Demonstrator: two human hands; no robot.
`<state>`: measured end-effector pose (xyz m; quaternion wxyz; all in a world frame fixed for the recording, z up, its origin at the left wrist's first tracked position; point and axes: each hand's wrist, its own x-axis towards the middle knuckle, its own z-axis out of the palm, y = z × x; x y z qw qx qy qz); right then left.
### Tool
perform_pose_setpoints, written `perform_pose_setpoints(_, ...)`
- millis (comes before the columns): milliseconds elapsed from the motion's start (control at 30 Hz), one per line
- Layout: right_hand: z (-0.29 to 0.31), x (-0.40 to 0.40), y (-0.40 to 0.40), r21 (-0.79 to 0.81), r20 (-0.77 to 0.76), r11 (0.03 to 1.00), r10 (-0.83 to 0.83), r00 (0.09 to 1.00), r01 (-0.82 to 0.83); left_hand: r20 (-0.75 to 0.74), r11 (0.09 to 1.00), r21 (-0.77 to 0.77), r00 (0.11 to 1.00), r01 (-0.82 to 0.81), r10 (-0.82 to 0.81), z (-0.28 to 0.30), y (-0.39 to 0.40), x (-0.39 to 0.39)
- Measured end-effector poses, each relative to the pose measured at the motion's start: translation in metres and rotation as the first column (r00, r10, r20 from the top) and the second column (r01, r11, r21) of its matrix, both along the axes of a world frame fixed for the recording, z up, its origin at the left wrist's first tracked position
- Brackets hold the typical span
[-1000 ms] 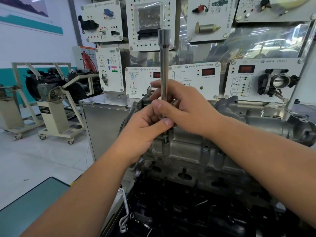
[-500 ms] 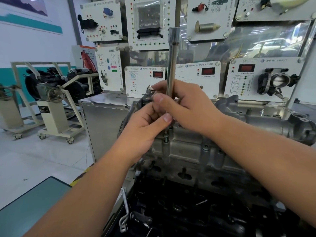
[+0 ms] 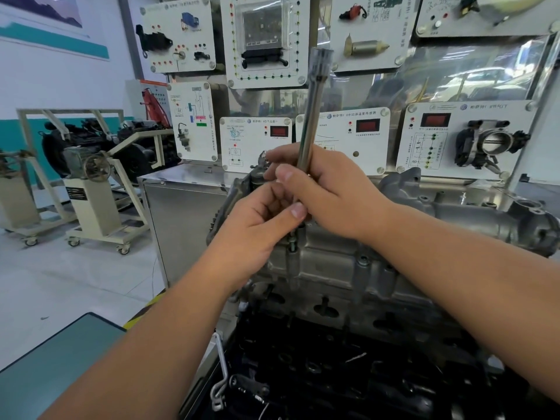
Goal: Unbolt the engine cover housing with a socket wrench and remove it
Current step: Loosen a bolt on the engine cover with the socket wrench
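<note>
A person's right hand (image 3: pixel 330 192) curls round the lower part of a long, polished steel socket wrench shaft (image 3: pixel 309 122), which stands nearly upright, tilted slightly right at the top, over a small threaded bolt (image 3: pixel 292 242) rising from the near left corner of the grey cast-metal engine cover housing (image 3: pixel 348 268). The left hand (image 3: pixel 260 228) closes its grip round the tool's lower end, thumb pressed against the right hand; the socket itself is hidden behind the fingers. The housing sits on top of the dark engine block (image 3: pixel 333 374), in front of white wall-mounted sensor display panels (image 3: pixel 342 140). The shaft looks rigid and smooth, likely slippery, so a firm low hold suits it. The housing appears heavy, stiff and sharp-edged; once unbolted it would probably best be lifted with both hands at opposite ends, not by its thin flanges.
</note>
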<state>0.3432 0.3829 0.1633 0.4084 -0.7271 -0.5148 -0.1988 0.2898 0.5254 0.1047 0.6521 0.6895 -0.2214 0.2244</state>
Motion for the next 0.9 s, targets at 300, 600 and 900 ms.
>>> perform_pose_setpoints(300, 0.0012, -0.0006, -0.0014, -0.035, 0.017, 0.999, -0.004, 1.000, 0.005, 0.007, 1.000, -0.026, 1.000, 0.016, -0.015, -0.0014, 0.0026, 0.0023)
perform_pose_setpoints(600, 0.0026, -0.0033, -0.0006, -0.084, -0.013, 0.996, 0.007, 1.000, -0.008, -0.048, 0.999, -0.005, 0.998, 0.045, -0.045, -0.0009, 0.0080, 0.0012)
perform_pose_setpoints(900, 0.0019, -0.0004, 0.0011, -0.113, -0.011, 0.993, 0.016, 1.000, -0.018, -0.003, 1.000, -0.018, 1.000, -0.012, 0.012, -0.0012, 0.0046, 0.0026)
